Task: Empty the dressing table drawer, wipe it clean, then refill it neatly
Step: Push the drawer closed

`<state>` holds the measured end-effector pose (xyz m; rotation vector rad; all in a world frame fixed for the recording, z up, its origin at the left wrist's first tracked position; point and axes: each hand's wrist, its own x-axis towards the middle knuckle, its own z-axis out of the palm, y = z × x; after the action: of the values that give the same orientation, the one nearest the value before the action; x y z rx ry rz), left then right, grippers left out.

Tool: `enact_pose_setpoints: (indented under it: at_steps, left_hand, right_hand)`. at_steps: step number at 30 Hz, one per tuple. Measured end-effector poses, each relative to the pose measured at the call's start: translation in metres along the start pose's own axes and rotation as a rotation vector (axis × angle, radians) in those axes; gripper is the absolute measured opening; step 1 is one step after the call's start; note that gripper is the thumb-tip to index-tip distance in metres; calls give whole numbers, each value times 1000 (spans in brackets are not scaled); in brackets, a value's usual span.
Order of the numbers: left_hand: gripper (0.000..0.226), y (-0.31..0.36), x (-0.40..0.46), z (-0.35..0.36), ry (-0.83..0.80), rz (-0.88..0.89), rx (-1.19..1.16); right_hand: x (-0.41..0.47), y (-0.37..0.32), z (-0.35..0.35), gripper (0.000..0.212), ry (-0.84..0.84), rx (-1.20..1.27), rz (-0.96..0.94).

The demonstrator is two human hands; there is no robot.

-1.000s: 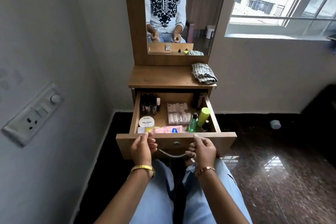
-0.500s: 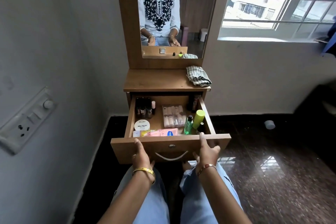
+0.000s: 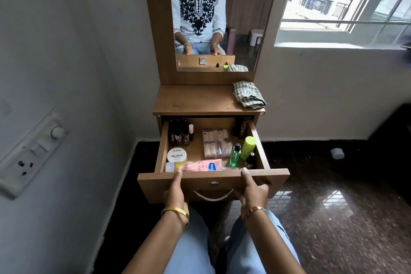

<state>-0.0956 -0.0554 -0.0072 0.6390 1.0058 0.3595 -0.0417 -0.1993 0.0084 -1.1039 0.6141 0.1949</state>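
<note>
The wooden drawer point(image 3: 275, 176) of the dressing table stands pulled out and full of cosmetics. My left hand point(image 3: 175, 193) grips its front panel left of the metal handle point(image 3: 213, 196), thumb over the top edge. My right hand point(image 3: 252, 191) grips the panel right of the handle in the same way. Inside lie a pink lotion tube point(image 3: 200, 165), a white nail polish remover jar point(image 3: 176, 155), dark nail polish bottles point(image 3: 178, 133), a clear packet of small items point(image 3: 216, 145), a green bottle point(image 3: 235, 154) and a lime-capped bottle point(image 3: 248, 148). A checked cloth point(image 3: 249, 94) lies folded on the tabletop.
A mirror point(image 3: 213, 18) rises behind the tabletop point(image 3: 191, 100). The grey wall with a switch panel point(image 3: 33, 153) is close on the left. Dark polished floor spreads to the right, with a small white object point(image 3: 337, 153) on it. My knees sit under the drawer.
Both hands shifted from pinching the top edge of the drawer front to gripping the panel from below with thumbs on top. The drawer stays pulled out.
</note>
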Motion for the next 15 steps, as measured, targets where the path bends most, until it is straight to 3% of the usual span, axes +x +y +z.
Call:
enact_pose_setpoints:
  at_steps: [15]
  left_hand:
    - [60,19,56,44,-32,-15,33]
  right_hand:
    - [52,-10,45,77,68,-160,-118]
